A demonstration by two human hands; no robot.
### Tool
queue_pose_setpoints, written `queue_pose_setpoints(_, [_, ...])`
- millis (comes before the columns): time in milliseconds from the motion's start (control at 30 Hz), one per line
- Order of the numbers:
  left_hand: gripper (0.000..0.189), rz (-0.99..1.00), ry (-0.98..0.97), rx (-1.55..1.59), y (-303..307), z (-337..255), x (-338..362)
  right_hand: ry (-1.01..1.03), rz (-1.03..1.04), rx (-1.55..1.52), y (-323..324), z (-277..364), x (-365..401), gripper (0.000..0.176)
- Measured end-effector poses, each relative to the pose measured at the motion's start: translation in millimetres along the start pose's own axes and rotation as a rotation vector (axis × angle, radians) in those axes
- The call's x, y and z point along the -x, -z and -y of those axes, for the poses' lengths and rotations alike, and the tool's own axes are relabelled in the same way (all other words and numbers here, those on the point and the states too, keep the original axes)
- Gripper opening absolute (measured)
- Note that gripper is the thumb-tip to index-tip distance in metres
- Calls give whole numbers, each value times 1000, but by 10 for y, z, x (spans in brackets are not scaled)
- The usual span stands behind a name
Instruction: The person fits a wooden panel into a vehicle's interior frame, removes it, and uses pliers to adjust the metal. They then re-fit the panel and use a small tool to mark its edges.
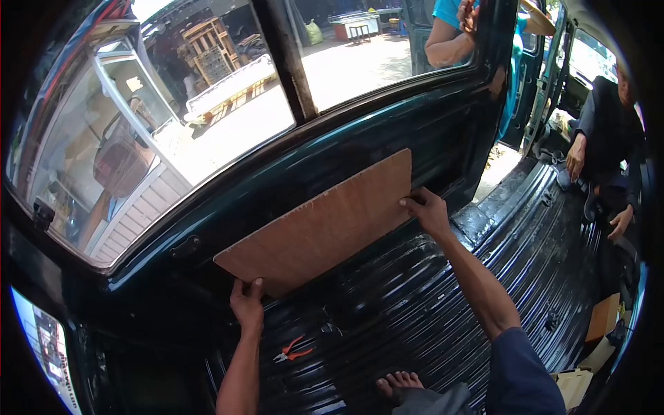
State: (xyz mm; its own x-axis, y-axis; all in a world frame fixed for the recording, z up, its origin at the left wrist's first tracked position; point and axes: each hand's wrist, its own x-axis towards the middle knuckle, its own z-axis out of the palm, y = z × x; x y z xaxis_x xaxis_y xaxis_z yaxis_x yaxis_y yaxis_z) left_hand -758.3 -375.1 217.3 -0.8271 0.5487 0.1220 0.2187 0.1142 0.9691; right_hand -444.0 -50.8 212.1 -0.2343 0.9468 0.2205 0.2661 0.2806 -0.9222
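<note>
A flat brown plywood panel [325,225] stands tilted against the dark inner side wall of a van, below the window. My left hand [247,304] grips its lower left corner, thumb on the front face and fingers behind. At the right edge, my right hand [425,209] pinches the board between thumb and fingers. The fingers behind the panel are partly hidden. Pliers [289,351] with orange-red handles lie on the ribbed black floor [394,297], just right of my left forearm.
A person in dark clothes [605,124] sits at the right inside the van. Outside the open door stands someone in a turquoise shirt [448,12]. Cardboard boxes [603,318] are at the lower right. My bare foot [401,382] rests on the floor.
</note>
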Motion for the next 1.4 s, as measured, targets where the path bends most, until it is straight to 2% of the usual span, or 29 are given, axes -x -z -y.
queue_pose_setpoints(67, [25, -29, -31, 112, -7, -1, 60, -13, 2, -7, 4, -36, 5, 38])
queue_pose_setpoints(100, [25, -14, -85, 85, 35, -51, 119, 30, -15, -117, -35, -148, 40, 34])
queue_pose_setpoints(133, [25, -16, -132, 40, 95, -110, 215, 56, -15, -60, 24, 21, 201, 33])
queue_pose_setpoints(167, [25, -14, -105, 21, 165, -209, 344, 6, 49, -237, 15, -55, 314, 31])
queue_pose_setpoints(200, [25, -20, -78, -1, 307, -325, 471, -27, 106, -262, 4, -176, 427, 30])
queue_pose_setpoints(233, [25, -125, -73, -44, 550, -403, 625, -58, 166, -208, -31, -373, 578, 30])
queue_pose_setpoints(267, [30, -80, -46, -6, 751, -466, 769, -4, 173, -175, -105, -290, 839, 28])
queue_pose_setpoints(300, [35, -20, -19, 40, 940, -547, 903, -24, 192, -271, -226, -109, 1153, 28])
queue_pose_setpoints(367, [36, -183, -28, -61, 1388, -843, 1165, -231, 537, -189, -397, 39, 1661, 23])
queue_pose_setpoints(400, [39, -280, -8, -86, 1583, -1019, 1281, -253, 649, -192, -620, -6, 1923, 27])
queue_pose_setpoints(433, [40, -345, -83, -263, 1834, -1098, 1363, -164, 724, -130, -895, -205, 2226, 31])
queue_pose_setpoints(467, [41, -406, -90, -397, 2052, -1243, 1434, -322, 871, -213, -1129, -104, 2507, 33])
queue_pose_setpoints(500, [41, -424, -108, -537, 2296, -1399, 1496, -255, 1086, -159, -1318, 135, 2669, 36])
queue_pose_setpoints(567, [37, -505, -51, -793, 2668, -1714, 1602, 35, 1236, -88, -1837, 191, 3127, 43])
queue_pose_setpoints(600, [36, -532, -146, -857, 2857, -1768, 1651, 172, 1306, -81, -2040, 281, 3297, 43])
queue_pose_setpoints(633, [36, -521, -140, -872, 3010, -1839, 1698, 156, 1309, -94, -2252, 286, 3484, 43])
queue_pose_setpoints(700, [36, -534, -244, -1284, 3184, -2054, 1793, 368, 1373, -101, -2512, 276, 3870, 40])
queue_pose_setpoints(733, [36, -516, -230, -1293, 3290, -2112, 1840, 346, 1383, -105, -2511, 353, 4001, 40])
queue_pose_setpoints(800, [35, -631, -265, -1586, 3445, -2142, 1879, 262, 1555, -148, -2491, 441, 4138, 34])
queue_pose_setpoints(833, [35, -616, -253, -1582, 3466, -2150, 1897, 245, 1561, -139, -2445, 459, 4167, 34])
queue_pose_setpoints(900, [34, -740, -108, -1624, 3514, -2159, 1880, 198, 1614, -163, -2386, 481, 4216, 32])
queue_pose_setpoints(933, [35, -716, -204, -1660, 3567, -2108, 1871, 179, 1617, -164, -2414, 436, 4247, 32])
queue_pose_setpoints(1033, [35, -757, -224, -1788, 3502, -2023, 1808, 60, 1696, -148, -2486, 391, 4271, 32])
queue_pose_setpoints(1200, [35, -748, -186, -1773, 3499, -1901, 1650, 124, 1629, -100, -2649, 376, 4210, 30])
queue_pose_setpoints(1400, [34, -726, -139, -1819, 3305, -1761, 1421, 87, 1624, -91, -2662, 337, 4143, 30])
